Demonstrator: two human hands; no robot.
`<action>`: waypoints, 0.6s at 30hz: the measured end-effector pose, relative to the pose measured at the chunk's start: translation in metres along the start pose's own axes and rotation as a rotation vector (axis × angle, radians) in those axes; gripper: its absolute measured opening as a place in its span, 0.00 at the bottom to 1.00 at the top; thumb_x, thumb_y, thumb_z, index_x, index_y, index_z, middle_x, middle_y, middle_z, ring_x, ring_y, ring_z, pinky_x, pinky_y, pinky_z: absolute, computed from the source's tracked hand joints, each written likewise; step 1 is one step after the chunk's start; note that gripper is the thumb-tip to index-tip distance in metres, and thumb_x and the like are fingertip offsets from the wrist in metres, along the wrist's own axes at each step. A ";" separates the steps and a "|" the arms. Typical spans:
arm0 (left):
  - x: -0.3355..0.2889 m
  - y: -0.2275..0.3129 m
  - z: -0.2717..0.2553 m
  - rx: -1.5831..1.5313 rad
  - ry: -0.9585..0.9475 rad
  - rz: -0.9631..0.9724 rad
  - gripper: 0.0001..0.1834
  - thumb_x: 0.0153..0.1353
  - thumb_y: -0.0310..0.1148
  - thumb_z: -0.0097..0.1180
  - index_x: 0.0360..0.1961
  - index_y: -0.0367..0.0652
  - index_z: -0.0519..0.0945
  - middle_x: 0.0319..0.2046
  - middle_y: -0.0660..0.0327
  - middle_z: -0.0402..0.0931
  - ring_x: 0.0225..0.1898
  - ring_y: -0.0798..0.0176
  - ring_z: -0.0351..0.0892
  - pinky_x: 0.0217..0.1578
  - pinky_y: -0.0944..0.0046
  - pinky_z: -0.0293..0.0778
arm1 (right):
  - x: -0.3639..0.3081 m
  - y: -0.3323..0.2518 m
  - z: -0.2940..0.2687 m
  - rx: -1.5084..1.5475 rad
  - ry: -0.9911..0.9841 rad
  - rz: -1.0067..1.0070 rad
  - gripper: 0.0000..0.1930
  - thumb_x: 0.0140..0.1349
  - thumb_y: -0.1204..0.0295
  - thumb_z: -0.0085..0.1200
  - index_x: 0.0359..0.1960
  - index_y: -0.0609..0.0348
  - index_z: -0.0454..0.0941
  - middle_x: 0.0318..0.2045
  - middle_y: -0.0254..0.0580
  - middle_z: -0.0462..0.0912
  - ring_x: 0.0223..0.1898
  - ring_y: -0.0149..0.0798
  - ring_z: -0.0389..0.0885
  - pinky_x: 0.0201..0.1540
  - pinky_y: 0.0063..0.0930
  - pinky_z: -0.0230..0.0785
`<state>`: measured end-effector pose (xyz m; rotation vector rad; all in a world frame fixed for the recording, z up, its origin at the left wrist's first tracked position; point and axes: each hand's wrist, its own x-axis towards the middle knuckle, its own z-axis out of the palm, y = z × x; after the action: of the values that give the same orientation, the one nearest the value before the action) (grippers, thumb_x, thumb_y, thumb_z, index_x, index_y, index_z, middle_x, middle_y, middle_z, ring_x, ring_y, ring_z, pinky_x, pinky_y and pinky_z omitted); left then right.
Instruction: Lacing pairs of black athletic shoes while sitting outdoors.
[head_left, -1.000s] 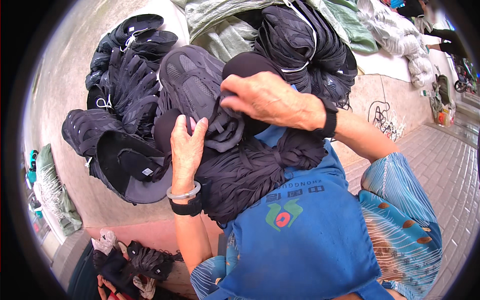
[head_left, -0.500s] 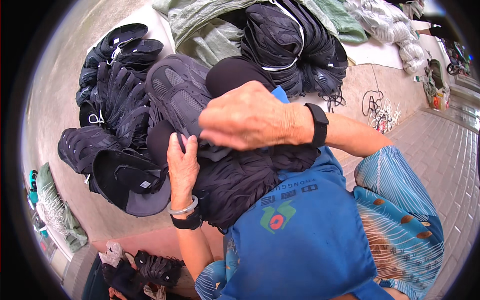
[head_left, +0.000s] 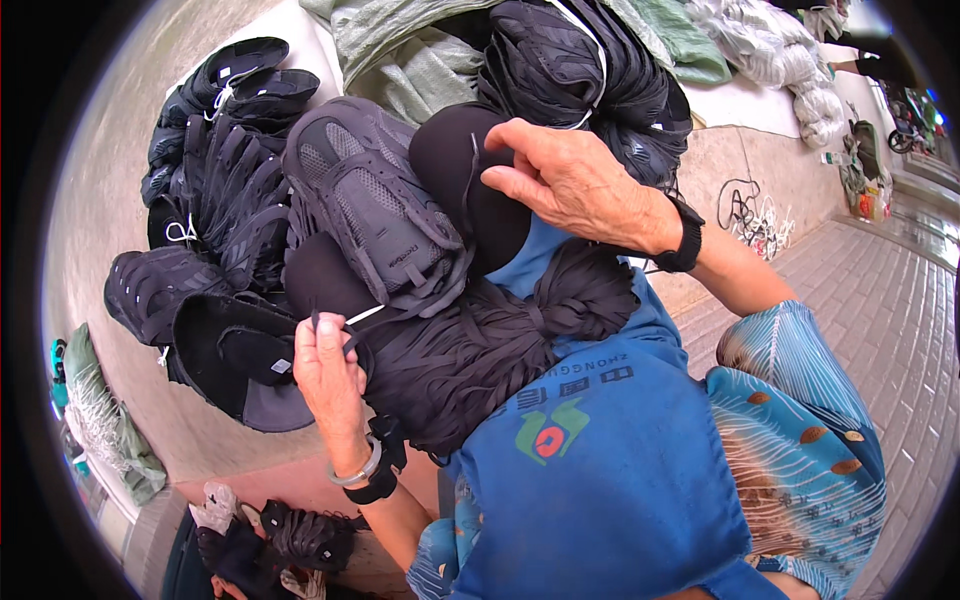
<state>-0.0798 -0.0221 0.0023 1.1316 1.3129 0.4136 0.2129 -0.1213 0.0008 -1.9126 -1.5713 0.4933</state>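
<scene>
A dark grey mesh shoe upper [head_left: 385, 225] lies across my lap, its eyelet side toward me. My left hand [head_left: 330, 375] is closed on a black shoelace [head_left: 348, 342] at the upper's lower left edge; a short white strip [head_left: 366, 315] shows beside the fingertips. My right hand [head_left: 590, 190] hovers right of the upper, thumb and forefinger apart, the other fingers curled. A thin lace end [head_left: 475, 155] stands just left of its fingertips, with a gap visible between. Below the upper, a thick bundle of black laces [head_left: 450, 370] rests on my blue apron [head_left: 610, 480].
Stacked dark shoe uppers [head_left: 225, 190] fill the left side. A tied bundle of uppers [head_left: 560, 70] sits at the back by a pale green woven sack [head_left: 410, 65]. Loose black and white laces [head_left: 755, 220] lie on the floor at right. A person's hand [head_left: 228, 588] shows lower left.
My right hand has moved right and up, away from the upper, and its fingers have parted. My left hand has drawn down and left with the shoelace.
</scene>
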 end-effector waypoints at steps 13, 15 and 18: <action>-0.049 0.042 0.020 -0.292 -0.563 -0.034 0.12 0.69 0.38 0.44 0.40 0.38 0.69 0.15 0.63 0.67 0.09 0.80 0.51 0.10 0.79 0.51 | 0.027 -0.022 0.044 -0.422 -0.058 -0.385 0.07 0.52 0.68 0.52 0.29 0.56 0.75 0.27 0.42 0.73 0.26 0.41 0.80 0.27 0.35 0.70; -0.048 0.041 0.021 -0.261 -0.491 -0.041 0.13 0.70 0.39 0.42 0.39 0.38 0.69 0.15 0.63 0.67 0.09 0.80 0.51 0.09 0.79 0.51 | 0.026 -0.023 0.048 -0.480 -0.133 -0.363 0.07 0.50 0.70 0.54 0.30 0.57 0.72 0.31 0.40 0.70 0.30 0.41 0.77 0.32 0.33 0.68; -0.044 0.034 0.020 -0.262 -0.476 -0.056 0.14 0.71 0.38 0.41 0.39 0.37 0.71 0.18 0.62 0.69 0.11 0.80 0.54 0.11 0.79 0.53 | 0.028 -0.019 0.046 -0.470 -0.171 -0.366 0.06 0.51 0.71 0.53 0.30 0.58 0.73 0.30 0.41 0.70 0.31 0.42 0.76 0.33 0.34 0.68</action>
<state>-0.0620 -0.0499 0.0516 0.9000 0.8425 0.2446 0.1756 -0.0818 -0.0184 -1.8710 -2.2491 0.1366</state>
